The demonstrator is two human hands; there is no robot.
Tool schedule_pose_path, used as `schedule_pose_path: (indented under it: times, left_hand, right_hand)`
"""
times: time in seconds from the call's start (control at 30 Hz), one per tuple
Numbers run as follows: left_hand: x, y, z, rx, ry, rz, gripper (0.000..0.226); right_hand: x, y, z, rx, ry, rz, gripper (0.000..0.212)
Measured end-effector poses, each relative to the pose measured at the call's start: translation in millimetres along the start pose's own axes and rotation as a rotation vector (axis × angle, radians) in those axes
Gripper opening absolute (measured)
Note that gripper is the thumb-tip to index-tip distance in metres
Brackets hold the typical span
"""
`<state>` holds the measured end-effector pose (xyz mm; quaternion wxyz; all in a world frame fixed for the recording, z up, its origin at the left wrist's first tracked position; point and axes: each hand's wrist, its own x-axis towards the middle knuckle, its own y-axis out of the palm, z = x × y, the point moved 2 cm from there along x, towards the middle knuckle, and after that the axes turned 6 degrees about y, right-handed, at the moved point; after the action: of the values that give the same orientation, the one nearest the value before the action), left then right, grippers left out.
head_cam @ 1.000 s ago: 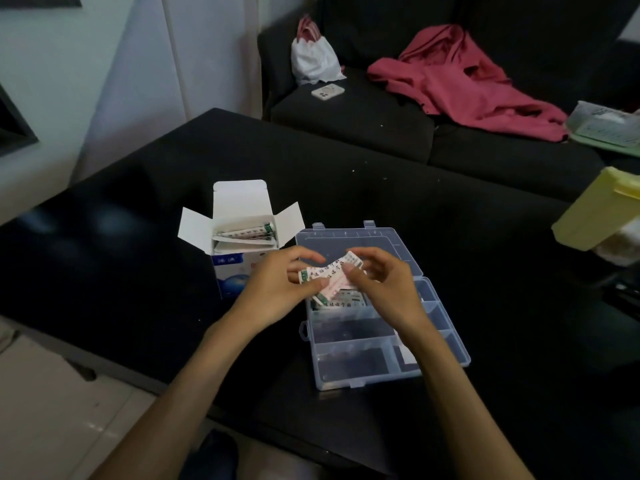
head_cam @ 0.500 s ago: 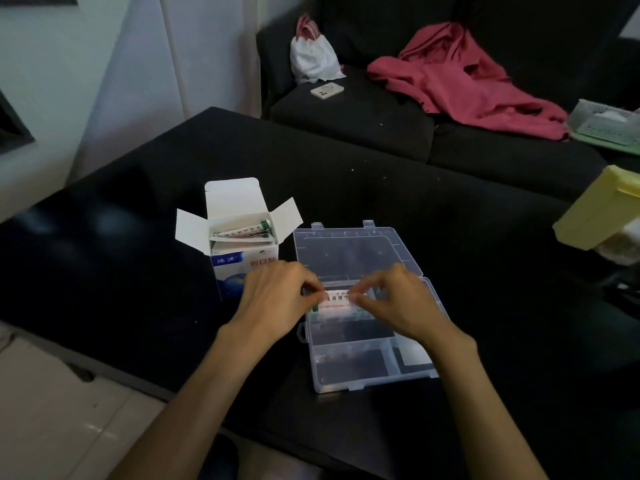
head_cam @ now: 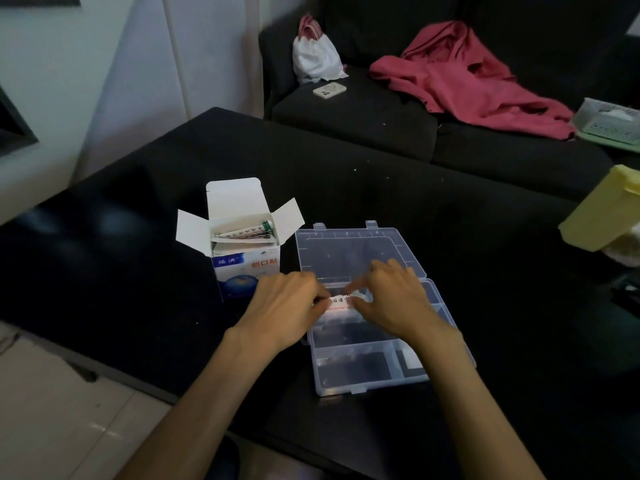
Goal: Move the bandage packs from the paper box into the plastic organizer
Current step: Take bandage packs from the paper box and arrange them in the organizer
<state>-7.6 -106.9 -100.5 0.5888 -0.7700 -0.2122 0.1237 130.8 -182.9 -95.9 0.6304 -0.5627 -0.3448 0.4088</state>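
Both hands have come down since a second ago, when they held the bandage packs (head_cam: 341, 302) up over the lid; now the packs sit low in the rear compartment of the plastic organizer (head_cam: 367, 382). Left hand (head_cam: 284, 311) pinches the left end of the packs with curled fingers, and right hand (head_cam: 393, 297) pinches the right end, thumb and forefinger bent onto it. Flat paper strips, white with dark print and a red edge, they lie with their long axis running left to right, across the compartment. Clear and rigid, the organizer is split by thin walls into rectangular cells, its hinged lid folded flat on the glossy black worktop (head_cam: 467, 237). Just to its left stands the paper box (head_cam: 244, 268), blue and white card, flaps spread open, more packs lying inside with their ends pointing right.
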Motion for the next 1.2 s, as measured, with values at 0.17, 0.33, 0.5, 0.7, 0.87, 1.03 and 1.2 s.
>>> schedule_pose_path:
  times: [0.17,0.33,0.5,0.7,0.87,1.03,1.2]
  left_hand:
    - [0.3,-1.2,-2.0,-0.016,-0.001,0.023,0.022]
    - [0.0,-2.2,-1.2,-0.121,-0.043,0.047,0.025]
    - [-0.9,-4.0,-0.3,-0.16,-0.063,0.058,0.025]
    - [-1.5,-4.1,-0.9,-0.169,-0.056,0.08,0.023]
    - [-1.6,-3.1,0.1,-0.166,-0.055,0.078,0.028]
    - [-1.0,-1.8,1.9,-0.164,-0.058,0.095,0.025]
    - [0.0,-4.8,5.6,-0.203,-0.056,0.111,0.025]
  right_hand:
    - [2.2,-1.3,1.4,-0.059,0.008,0.109,0.03]
    - [11.8,-3.9,1.1,0.037,0.082,0.22,0.015]
    - [26.9,-39.0,-18.2,0.195,0.371,0.257,0.024]
    - [20.1,-35.8,11.1,-0.202,0.264,0.335,0.026]
    - [21.0,-17.0,17.6,-0.257,0.271,0.351,0.025]
    - [29.3,-7.2,2.6,-0.035,0.392,0.427,0.039]
    - [23.9,-19.2,-9.0,0.057,0.155,0.26,0.021]
